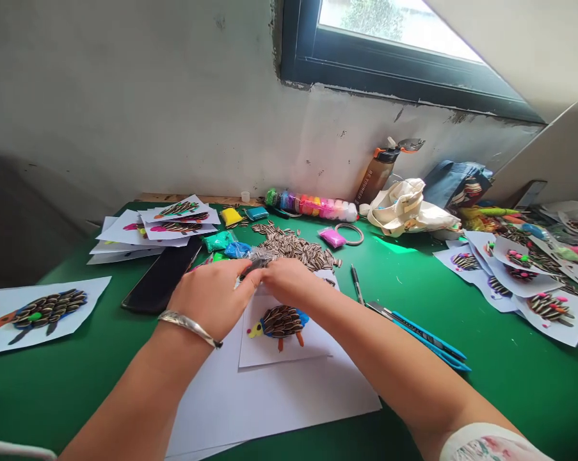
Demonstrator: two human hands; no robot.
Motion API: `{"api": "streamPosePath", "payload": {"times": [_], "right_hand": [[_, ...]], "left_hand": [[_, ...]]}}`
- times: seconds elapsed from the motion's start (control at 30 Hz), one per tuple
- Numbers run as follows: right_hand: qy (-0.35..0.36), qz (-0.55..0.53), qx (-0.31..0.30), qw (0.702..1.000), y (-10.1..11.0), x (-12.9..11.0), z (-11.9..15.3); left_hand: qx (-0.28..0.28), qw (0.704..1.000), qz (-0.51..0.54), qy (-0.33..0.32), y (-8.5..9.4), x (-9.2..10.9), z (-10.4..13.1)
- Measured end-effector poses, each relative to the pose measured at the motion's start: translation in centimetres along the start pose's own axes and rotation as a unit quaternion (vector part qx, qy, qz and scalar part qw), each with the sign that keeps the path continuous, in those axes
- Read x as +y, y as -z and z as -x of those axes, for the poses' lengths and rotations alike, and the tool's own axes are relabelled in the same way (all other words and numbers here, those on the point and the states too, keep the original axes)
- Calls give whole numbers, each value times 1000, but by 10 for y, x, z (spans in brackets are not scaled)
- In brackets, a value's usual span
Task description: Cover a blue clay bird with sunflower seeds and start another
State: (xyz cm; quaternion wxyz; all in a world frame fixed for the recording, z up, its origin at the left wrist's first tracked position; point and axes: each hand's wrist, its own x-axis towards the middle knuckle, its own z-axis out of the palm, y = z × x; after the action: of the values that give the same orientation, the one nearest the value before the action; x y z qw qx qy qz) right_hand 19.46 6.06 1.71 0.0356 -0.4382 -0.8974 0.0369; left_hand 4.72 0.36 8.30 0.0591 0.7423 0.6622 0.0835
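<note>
My left hand (216, 288) and my right hand (289, 278) meet above the paper, fingers closed on a small dark grey lump (256, 266). Clear plastic shows beside it, but I cannot tell whether it is a packet of clay. Under my hands lies a white card (260, 355) bearing an animal picture (283, 321) with a sunflower-seed body, a yellow head, a blue tail and orange legs. Larger white sheets (269, 397) lie beneath it. Just beyond my hands spreads a pile of sunflower seeds (293, 246), with green (219, 241) and blue (237, 250) clay packets to its left.
A phone (161, 278) and stacked seed pictures (173, 224) are on the left, near another picture (48, 312). A pen (356, 285) and blue cutter (427, 336) lie right. Behind stand a bottle (377, 173) and cloth bag (404, 208); more pictures (523, 275) lie far right.
</note>
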Motion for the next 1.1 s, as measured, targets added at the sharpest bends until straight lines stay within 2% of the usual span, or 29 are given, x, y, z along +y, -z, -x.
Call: {"api": "streamPosePath", "payload": {"times": [0.07,0.17,0.2,0.27,0.33,0.37,0.5,0.63,0.83,1.1], "right_hand": [[-41,-21,42,998,1,17,14],[-96,-73,93,988,-2,36,46],[-125,-175,122,969,-5,40,58],[-167,-359,132,909,-13,40,79],[-188,-445,128,866,-22,34,94],[-194,-451,128,862,-26,31,99],[-180,-414,133,883,-32,19,104],[-194,-398,150,884,-33,15,101],[-201,-351,162,900,-38,11,99],[-210,-261,147,931,-40,3,96]], "left_hand": [[14,998,50,-18,-8,1,-5],[-16,991,111,-68,-28,5,-8],[-24,989,120,-86,-36,6,-7],[-39,980,136,-137,-52,7,-6],[-49,967,158,-193,-65,6,-4],[-54,960,169,-218,-71,5,-3],[-59,939,183,-286,-88,2,2],[-32,929,180,-322,-97,2,3],[-2,930,163,-329,-102,3,3],[-15,935,143,-325,-104,5,4]]}}
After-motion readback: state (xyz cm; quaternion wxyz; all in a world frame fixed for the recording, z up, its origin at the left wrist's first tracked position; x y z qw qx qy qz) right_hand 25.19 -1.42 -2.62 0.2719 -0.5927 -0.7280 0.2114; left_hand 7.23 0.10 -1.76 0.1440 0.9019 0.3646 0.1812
